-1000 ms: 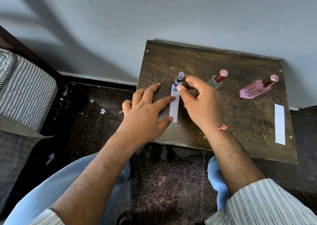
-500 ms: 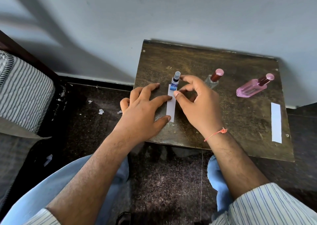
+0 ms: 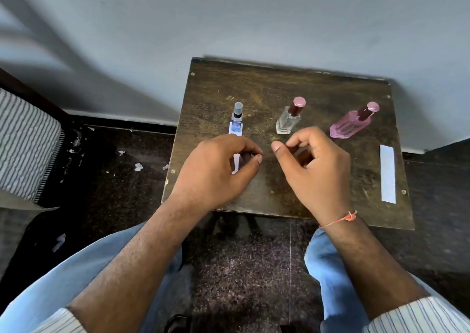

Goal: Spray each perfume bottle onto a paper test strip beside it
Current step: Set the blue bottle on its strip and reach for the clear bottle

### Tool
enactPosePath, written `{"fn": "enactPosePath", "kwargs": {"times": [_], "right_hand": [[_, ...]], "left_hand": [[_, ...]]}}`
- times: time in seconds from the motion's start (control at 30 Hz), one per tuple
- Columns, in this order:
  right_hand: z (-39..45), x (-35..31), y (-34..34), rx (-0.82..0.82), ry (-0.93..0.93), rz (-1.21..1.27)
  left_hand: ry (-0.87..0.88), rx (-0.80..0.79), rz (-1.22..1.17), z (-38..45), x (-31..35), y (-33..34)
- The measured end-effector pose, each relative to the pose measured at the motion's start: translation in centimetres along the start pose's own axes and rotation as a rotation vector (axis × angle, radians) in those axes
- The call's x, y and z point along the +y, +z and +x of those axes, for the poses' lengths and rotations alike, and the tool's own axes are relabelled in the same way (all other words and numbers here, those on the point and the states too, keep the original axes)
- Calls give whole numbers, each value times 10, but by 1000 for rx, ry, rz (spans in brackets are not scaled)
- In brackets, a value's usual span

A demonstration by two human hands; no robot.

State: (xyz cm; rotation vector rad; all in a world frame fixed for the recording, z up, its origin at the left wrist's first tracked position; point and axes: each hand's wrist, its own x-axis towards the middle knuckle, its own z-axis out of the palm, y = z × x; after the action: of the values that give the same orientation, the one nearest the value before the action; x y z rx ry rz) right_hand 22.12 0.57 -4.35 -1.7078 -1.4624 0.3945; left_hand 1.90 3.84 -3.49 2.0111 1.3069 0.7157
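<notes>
Three perfume bottles stand in a row on a small dark wooden table (image 3: 274, 86). A small blue-labelled spray bottle (image 3: 236, 119) is on the left, standing on the far end of a white paper strip (image 3: 235, 163). A clear bottle with a maroon cap (image 3: 289, 119) is in the middle, and a pink bottle (image 3: 350, 125) is on the right. My left hand (image 3: 216, 172) hovers over the near part of that strip with loosely curled fingers. My right hand (image 3: 314, 170) is just in front of the clear bottle, loosely curled and holding nothing.
A second white paper strip (image 3: 388, 173) lies near the table's right edge. The table stands against a pale wall. A striped cushion (image 3: 25, 144) is at the left, and paper scraps (image 3: 138, 166) lie on the dark floor. My knees are below the table's near edge.
My right hand has let go of the small blue bottle and drawn back to the right. My left hand has lifted from pressing flat on the strip and its fingers have curled.
</notes>
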Motion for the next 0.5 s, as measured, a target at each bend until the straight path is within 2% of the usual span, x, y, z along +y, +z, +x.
{"fn": "enactPosePath", "kwargs": {"times": [0.23, 0.5], "right_hand": [[12, 24, -8, 32, 54, -14], [30, 26, -3, -175, 150, 80]], "left_hand": [[-31, -52, -85, 2, 14, 24], [-1, -67, -154, 3, 13, 29]]}}
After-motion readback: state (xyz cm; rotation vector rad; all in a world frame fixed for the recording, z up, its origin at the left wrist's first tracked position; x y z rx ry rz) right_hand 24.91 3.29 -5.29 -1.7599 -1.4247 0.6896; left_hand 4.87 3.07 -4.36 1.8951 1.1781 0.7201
